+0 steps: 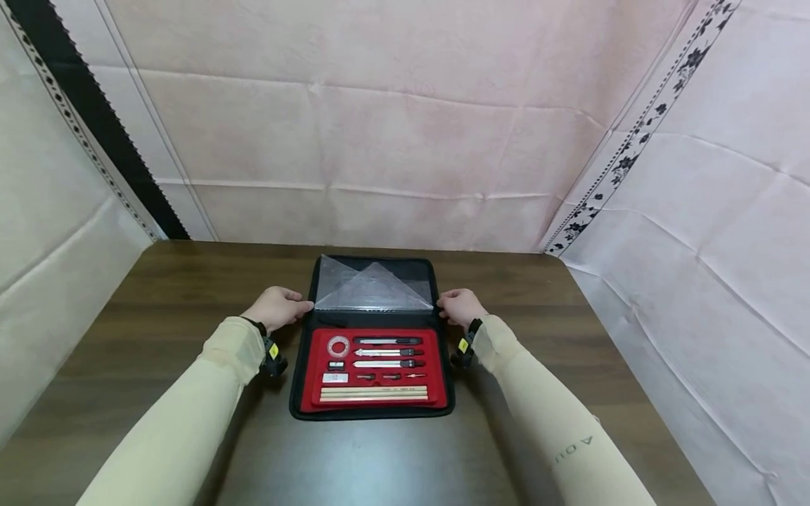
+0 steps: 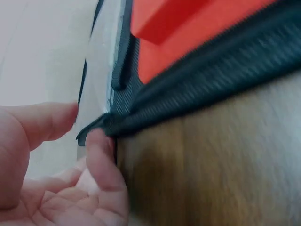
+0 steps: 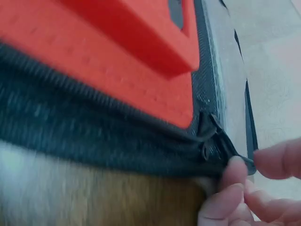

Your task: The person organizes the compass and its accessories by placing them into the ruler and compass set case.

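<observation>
An unfolded black zippered drafting-set case [image 1: 373, 414] lies on the table. Its red tray [image 1: 436, 365] holds a roll of tape [image 1: 338, 346], compasses [image 1: 386, 352], an eraser [image 1: 335, 378], small parts and pencils [image 1: 373, 393]. Clear set squares [image 1: 373, 288] sit in the lid pocket. My left hand [image 1: 281, 307] pinches the case's left edge near the fold; in the left wrist view, thumb and fingertip lie either side of the fabric end [image 2: 94, 127]. Opposite it, my right hand [image 1: 462, 307] pinches the right edge, its fingertips at the creased fabric corner [image 3: 225, 146].
The brown wooden table [image 1: 209, 295] extends around the case on every side. Behind it hangs a pale cloth wall [image 1: 380, 140], with more cloth at the left and right [image 1: 709, 211]. Dark wrist devices [image 1: 273, 358] sit on both wrists.
</observation>
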Available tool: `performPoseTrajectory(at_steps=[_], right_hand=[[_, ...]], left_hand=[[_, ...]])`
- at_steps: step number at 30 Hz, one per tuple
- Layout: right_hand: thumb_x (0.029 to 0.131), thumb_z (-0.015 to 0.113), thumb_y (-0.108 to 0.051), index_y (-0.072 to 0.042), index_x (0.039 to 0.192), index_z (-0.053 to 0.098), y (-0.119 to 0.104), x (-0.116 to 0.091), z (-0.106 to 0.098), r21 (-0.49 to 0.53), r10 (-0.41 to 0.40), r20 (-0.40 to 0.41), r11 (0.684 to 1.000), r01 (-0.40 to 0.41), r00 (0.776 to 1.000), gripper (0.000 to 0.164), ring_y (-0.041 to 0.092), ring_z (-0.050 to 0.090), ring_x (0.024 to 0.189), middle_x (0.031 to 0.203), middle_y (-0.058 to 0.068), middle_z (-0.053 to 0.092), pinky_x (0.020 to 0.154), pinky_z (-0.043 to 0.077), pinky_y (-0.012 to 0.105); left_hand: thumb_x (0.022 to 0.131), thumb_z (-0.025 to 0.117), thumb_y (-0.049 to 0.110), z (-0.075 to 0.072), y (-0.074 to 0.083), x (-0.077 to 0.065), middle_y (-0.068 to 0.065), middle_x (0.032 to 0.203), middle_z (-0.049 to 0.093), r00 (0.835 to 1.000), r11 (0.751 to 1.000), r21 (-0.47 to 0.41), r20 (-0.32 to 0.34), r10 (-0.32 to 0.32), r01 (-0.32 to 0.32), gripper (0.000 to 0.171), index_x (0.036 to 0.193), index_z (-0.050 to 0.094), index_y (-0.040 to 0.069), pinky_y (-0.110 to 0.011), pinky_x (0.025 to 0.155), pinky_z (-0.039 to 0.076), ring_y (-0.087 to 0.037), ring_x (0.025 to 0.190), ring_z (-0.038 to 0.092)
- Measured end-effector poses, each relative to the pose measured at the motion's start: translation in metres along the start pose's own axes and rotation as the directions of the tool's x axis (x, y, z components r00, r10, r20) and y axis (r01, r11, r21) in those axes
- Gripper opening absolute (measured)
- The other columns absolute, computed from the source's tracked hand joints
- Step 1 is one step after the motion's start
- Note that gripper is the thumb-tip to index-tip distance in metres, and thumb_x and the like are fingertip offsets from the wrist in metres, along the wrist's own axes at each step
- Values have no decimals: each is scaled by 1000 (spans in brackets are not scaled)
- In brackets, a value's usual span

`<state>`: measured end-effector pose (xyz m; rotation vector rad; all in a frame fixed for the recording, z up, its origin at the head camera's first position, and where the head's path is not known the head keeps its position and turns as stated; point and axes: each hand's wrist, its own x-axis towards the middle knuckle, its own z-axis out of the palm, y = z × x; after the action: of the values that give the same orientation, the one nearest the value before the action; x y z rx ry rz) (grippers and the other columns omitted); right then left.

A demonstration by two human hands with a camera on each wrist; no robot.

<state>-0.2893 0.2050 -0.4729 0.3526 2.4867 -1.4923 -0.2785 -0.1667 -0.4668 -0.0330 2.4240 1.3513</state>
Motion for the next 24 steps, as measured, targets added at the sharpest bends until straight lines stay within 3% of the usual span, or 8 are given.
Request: performPoseTrajectory(at_steps=[4,8,11,14,18,24], right_hand=[[98,55,-15,2,124,61,-1,-1,3,50,-5,7,999,4,1000,32,24,60,90,112,17,62,77,51,33],[99,54,-15,3,129,57,0,-1,1,70,-15,25,997,13,1000,35,23,60,88,108,16,61,76,51,32],[98,55,-15,3,130,56,0,0,2,84,-14,19,996,12,1000,36,22,57,85,103,15,60,74,51,30],[97,56,-14,4,128,56,1,1,4,79,-23,8,997,22,1000,35,21,55,82,99,14,58,71,50,28],[99,56,-16,4,118,63,4,1,4,45,-18,-17,999,19,1000,29,20,53,80,97,13,57,70,49,28],[99,57,-19,2,96,69,4,-5,1,37,-1,-14,999,2,1000,24,18,50,72,83,6,54,66,45,27]], left_hand=[[97,59,27,1,0,2,-28,132,49,1000,995,-101,15,-23,25,62,139,37,-13,-43,96,45,-34,112,57],[97,60,23,0,-2,4,-27,136,43,998,965,-259,65,-26,42,65,142,30,-14,-39,96,45,-33,117,52],[97,59,21,-1,0,3,-26,137,39,995,945,-321,95,-30,59,66,143,26,-13,-39,98,43,-34,120,48],[98,59,20,1,1,2,-25,137,38,994,936,-347,110,-28,64,67,144,24,-13,-39,98,43,-33,121,47],[98,59,17,6,1,3,-24,130,44,995,931,-357,95,-41,73,59,141,31,-13,-35,94,47,-27,110,52],[99,54,11,8,0,-1,-17,106,57,998,954,-295,30,-50,57,39,128,49,-15,-26,77,53,-15,81,59]])
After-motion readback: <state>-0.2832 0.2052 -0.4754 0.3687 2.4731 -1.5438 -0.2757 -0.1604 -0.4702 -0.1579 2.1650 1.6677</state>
